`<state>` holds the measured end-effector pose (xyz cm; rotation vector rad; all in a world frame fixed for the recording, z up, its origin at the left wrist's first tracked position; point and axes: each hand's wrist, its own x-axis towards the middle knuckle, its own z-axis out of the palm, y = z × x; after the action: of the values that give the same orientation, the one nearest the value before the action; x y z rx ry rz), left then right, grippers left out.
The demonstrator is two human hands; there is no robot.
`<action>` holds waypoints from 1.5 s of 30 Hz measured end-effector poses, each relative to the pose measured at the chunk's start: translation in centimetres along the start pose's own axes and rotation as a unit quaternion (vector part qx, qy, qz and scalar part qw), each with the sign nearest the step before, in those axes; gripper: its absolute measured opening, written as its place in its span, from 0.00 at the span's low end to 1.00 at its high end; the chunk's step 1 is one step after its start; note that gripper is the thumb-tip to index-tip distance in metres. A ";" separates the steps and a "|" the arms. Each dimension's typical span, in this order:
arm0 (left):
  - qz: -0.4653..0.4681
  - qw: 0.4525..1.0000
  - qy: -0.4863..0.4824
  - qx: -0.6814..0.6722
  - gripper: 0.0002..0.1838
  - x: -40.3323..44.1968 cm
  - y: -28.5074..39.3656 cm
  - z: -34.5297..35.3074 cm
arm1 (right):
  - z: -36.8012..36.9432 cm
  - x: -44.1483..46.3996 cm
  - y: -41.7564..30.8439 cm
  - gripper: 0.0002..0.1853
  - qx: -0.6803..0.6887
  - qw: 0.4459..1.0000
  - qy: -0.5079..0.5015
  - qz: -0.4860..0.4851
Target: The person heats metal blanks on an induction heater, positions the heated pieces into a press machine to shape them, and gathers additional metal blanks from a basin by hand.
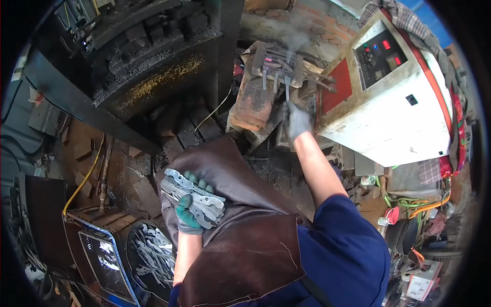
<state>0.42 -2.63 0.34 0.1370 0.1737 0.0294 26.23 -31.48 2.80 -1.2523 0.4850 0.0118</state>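
My left hand (188,219), in a green and grey glove, is closed around a stack of flat, shaped metal blanks (204,206) above the brown leather apron (240,248). Stretched forward, my right hand (298,122) in a grey glove has its fingers closed on the near end of a metal blank (287,90). The far end of that piece reaches into a small brick-lined heating block (299,77). Other blanks stick out of the block beside it, and a few glow pinkish. My right fingertips are partly hidden by the glove's back.
A white control cabinet (388,123) with red digits stands right of the heating block. Smoke (294,41) rises behind. A dark machine (158,77) fills the upper left. At lower left are a container of loose blanks (153,250) and a blue-framed panel (105,263). Hoses lie at right.
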 end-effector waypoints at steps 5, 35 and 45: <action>0.007 0.999 -0.001 0.041 0.39 -0.1 0.2 -0.3 | 0.2 3.1 -0.1 0.13 0.177 0.981 -0.069 0.042; -0.016 0.999 0.038 0.001 0.44 -1.5 1.9 0.8 | 19.7 -13.1 5.3 0.13 0.095 0.902 -0.403 0.123; -0.014 1.000 0.021 0.001 0.40 -0.8 0.8 -0.4 | 6.6 5.9 3.9 0.09 0.343 0.905 -0.210 0.140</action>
<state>-0.50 -1.86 0.24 0.1357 0.2183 0.0051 32.82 -25.69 -1.34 -0.4537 0.2470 0.3240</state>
